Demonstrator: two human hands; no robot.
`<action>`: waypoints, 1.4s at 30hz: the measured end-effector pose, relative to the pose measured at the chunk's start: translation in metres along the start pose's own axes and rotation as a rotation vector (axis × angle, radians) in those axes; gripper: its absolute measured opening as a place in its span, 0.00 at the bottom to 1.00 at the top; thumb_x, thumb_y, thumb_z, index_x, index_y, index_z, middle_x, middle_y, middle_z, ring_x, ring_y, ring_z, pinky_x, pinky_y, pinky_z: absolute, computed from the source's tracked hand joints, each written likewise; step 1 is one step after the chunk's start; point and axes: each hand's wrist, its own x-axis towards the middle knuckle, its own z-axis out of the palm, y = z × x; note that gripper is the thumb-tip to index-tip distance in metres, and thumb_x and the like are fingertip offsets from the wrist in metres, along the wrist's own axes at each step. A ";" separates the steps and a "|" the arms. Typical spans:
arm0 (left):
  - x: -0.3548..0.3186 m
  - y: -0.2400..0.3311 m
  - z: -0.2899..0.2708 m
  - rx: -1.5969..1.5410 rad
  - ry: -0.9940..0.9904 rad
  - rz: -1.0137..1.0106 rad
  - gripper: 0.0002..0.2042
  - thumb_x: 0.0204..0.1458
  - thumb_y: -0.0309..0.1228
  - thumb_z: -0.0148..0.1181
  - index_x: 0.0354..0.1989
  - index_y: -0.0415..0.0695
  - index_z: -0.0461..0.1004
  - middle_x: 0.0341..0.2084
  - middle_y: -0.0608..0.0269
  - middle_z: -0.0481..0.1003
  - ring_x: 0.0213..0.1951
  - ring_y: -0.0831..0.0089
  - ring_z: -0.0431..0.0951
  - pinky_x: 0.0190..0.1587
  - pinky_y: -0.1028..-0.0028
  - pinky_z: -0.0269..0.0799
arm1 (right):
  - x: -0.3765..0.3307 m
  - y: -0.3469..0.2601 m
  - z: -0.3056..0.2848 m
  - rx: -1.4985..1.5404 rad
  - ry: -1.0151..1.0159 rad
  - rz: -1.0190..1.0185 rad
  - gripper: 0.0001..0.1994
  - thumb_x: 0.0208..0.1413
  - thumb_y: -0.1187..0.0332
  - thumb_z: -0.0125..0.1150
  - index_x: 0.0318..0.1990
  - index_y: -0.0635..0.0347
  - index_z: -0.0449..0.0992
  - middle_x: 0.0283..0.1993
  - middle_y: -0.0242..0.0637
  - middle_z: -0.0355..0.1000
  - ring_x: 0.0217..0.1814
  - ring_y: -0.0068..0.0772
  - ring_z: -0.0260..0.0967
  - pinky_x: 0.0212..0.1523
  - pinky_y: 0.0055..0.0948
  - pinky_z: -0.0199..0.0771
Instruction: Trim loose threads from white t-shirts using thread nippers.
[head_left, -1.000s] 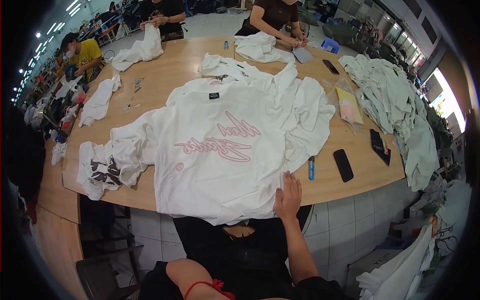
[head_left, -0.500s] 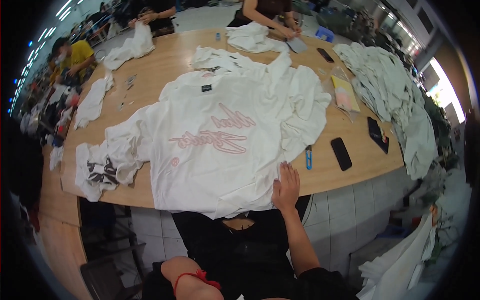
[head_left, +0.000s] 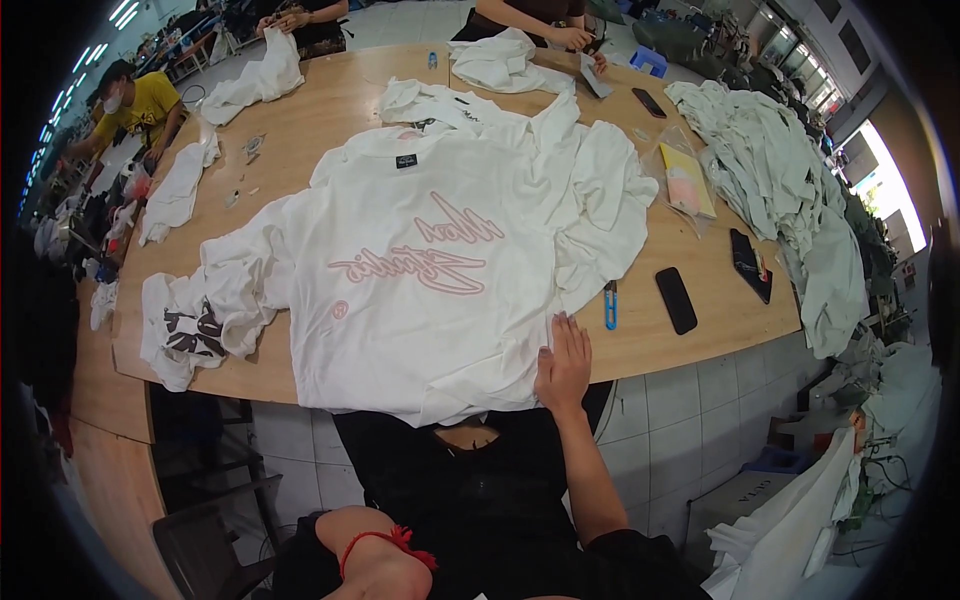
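A white shirt [head_left: 400, 340] with pink outlined lettering is spread on the wooden table before me, its dark neck label toward the far side. My right hand [head_left: 565, 365] lies flat at the shirt's lower right edge, fingers stretched forward and palm down. Just beyond its fingertips is a small blue-handled thread snipper [head_left: 611, 305]. My left arm, with a red cord bracelet [head_left: 395, 540], is bent at the lower edge; its hand is outside the picture. Bunched white garments adjoin the spread shirt, including one with a dark print [head_left: 195, 330] on the left.
Phones [head_left: 676, 300] and a clear bag with a yellow packet [head_left: 688, 180] lie on the right of the table [head_left: 640, 362]. A large pile of pale garments [head_left: 765, 160] hangs over its right edge. Co-workers handle white cloth at the far side; another in yellow [head_left: 155, 105] works at left.
The whole view has shifted slightly. My right hand stays flat at the shirt's edge. The person in yellow has reached outward, and the far right co-worker has raised the grey piece.
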 end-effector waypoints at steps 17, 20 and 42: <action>-0.059 0.054 -0.022 2.160 -0.110 1.479 0.23 0.72 0.31 0.52 0.71 0.38 0.56 0.67 0.39 0.68 0.70 0.49 0.67 0.76 0.55 0.60 | 0.095 -0.012 -0.019 0.312 0.257 0.074 0.20 0.60 0.78 0.59 0.60 0.68 0.77 0.65 0.56 0.73 0.68 0.60 0.68 0.71 0.47 0.64; -0.077 0.072 -0.034 2.239 -0.111 1.455 0.25 0.74 0.35 0.50 0.76 0.47 0.56 0.74 0.48 0.64 0.76 0.49 0.59 0.78 0.48 0.53 | 0.183 0.009 -0.032 0.260 0.272 -0.077 0.16 0.58 0.77 0.63 0.54 0.60 0.83 0.70 0.57 0.68 0.72 0.59 0.64 0.71 0.47 0.64; -0.115 0.081 -0.044 2.255 -0.322 1.377 0.17 0.75 0.38 0.47 0.59 0.40 0.73 0.60 0.50 0.75 0.63 0.57 0.77 0.76 0.52 0.60 | 0.184 0.002 -0.067 0.253 0.323 0.009 0.13 0.66 0.79 0.57 0.54 0.70 0.82 0.54 0.49 0.81 0.58 0.41 0.80 0.59 0.33 0.75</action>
